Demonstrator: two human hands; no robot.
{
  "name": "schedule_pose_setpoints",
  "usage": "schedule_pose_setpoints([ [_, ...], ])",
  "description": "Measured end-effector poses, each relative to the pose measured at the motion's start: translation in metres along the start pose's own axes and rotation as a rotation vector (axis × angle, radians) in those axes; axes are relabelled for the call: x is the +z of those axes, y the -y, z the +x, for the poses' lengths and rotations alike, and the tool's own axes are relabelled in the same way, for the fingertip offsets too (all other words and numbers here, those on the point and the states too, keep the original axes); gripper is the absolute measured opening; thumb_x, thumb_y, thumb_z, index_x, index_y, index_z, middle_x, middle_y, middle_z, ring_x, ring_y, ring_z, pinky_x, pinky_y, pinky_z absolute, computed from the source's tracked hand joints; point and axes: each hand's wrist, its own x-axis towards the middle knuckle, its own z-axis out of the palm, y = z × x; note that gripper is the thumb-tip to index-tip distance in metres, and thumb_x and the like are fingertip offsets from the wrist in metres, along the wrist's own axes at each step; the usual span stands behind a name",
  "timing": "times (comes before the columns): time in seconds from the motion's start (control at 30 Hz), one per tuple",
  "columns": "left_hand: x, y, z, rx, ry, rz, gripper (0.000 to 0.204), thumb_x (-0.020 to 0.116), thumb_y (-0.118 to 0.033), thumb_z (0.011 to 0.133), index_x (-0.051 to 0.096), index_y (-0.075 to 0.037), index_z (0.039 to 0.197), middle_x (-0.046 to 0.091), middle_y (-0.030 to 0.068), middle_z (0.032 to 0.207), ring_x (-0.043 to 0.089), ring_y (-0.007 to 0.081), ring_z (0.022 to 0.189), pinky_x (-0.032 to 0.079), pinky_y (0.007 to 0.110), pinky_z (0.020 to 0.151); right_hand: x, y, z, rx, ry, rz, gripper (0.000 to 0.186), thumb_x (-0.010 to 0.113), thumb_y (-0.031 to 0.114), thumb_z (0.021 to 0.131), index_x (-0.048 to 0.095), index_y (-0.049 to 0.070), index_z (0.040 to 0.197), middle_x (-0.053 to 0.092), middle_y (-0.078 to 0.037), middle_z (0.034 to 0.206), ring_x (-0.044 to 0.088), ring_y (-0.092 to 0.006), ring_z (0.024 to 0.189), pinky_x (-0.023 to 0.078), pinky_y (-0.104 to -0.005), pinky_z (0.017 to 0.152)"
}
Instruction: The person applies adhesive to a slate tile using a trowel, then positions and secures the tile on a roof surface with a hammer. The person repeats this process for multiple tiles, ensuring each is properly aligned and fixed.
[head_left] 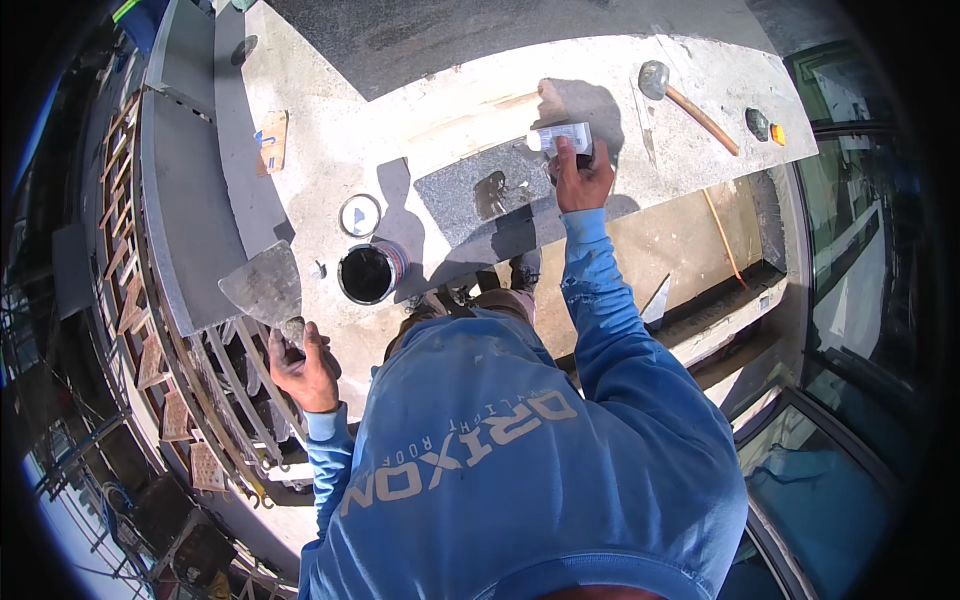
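Gripping trowel (265,286) in left hand (306,378), pinching tube (568,136) in right hand (583,180); prob light and squishy, so best held mid-body.

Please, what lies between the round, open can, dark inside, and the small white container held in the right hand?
In the head view: a shadow, then a flat, grey, speckled slab bearing a dark patch.

Right hand (584,184) partly covers the white container (563,131) — its print too small to read.
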Motion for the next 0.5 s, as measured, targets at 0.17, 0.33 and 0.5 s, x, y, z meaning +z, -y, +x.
schedule_pose_setpoints([
  [0.17,0.007,0.013,0.004,0.018,0.009,-0.097,0.038,0.075,-0.007,0.092,0.058,0.011,0.121,0.067,0.0094,0.091,0.062,0.0118,0.072,0.053,0.025,0.064,-0.012,-0.059,-0.002,0.142,0.122,-0.085,0.024,0.073,0.019,0.095,0.064,-0.002,0.101,0.072,-0.011,0.079,0.069,-0.0146,0.066,0.054,-0.0303,0.060],
  [0.33,0.003,0.017,0.003,-0.012,0.032,-0.123,0.040,0.075,-0.005,0.092,0.056,0.013,0.123,0.067,0.0096,0.095,0.062,0.0115,0.075,0.053,0.025,0.065,-0.015,-0.089,-0.010,0.146,0.172,-0.305,0.026,0.074,0.022,0.094,0.066,-0.002,0.099,0.074,-0.013,0.080,0.072,-0.0170,0.069,0.055,-0.0320,0.062],
  [0.5,-0.002,0.013,0.003,-0.029,0.034,-0.085,0.036,0.074,-0.005,0.093,0.057,0.012,0.120,0.067,0.0094,0.094,0.062,0.0107,0.074,0.052,0.025,0.065,-0.015,-0.111,-0.010,-0.049,0.210,-0.649,0.027,0.075,0.025,0.093,0.067,0.000,0.098,0.074,-0.015,0.076,0.073,-0.0224,0.069,0.056,-0.0356,0.064],
])
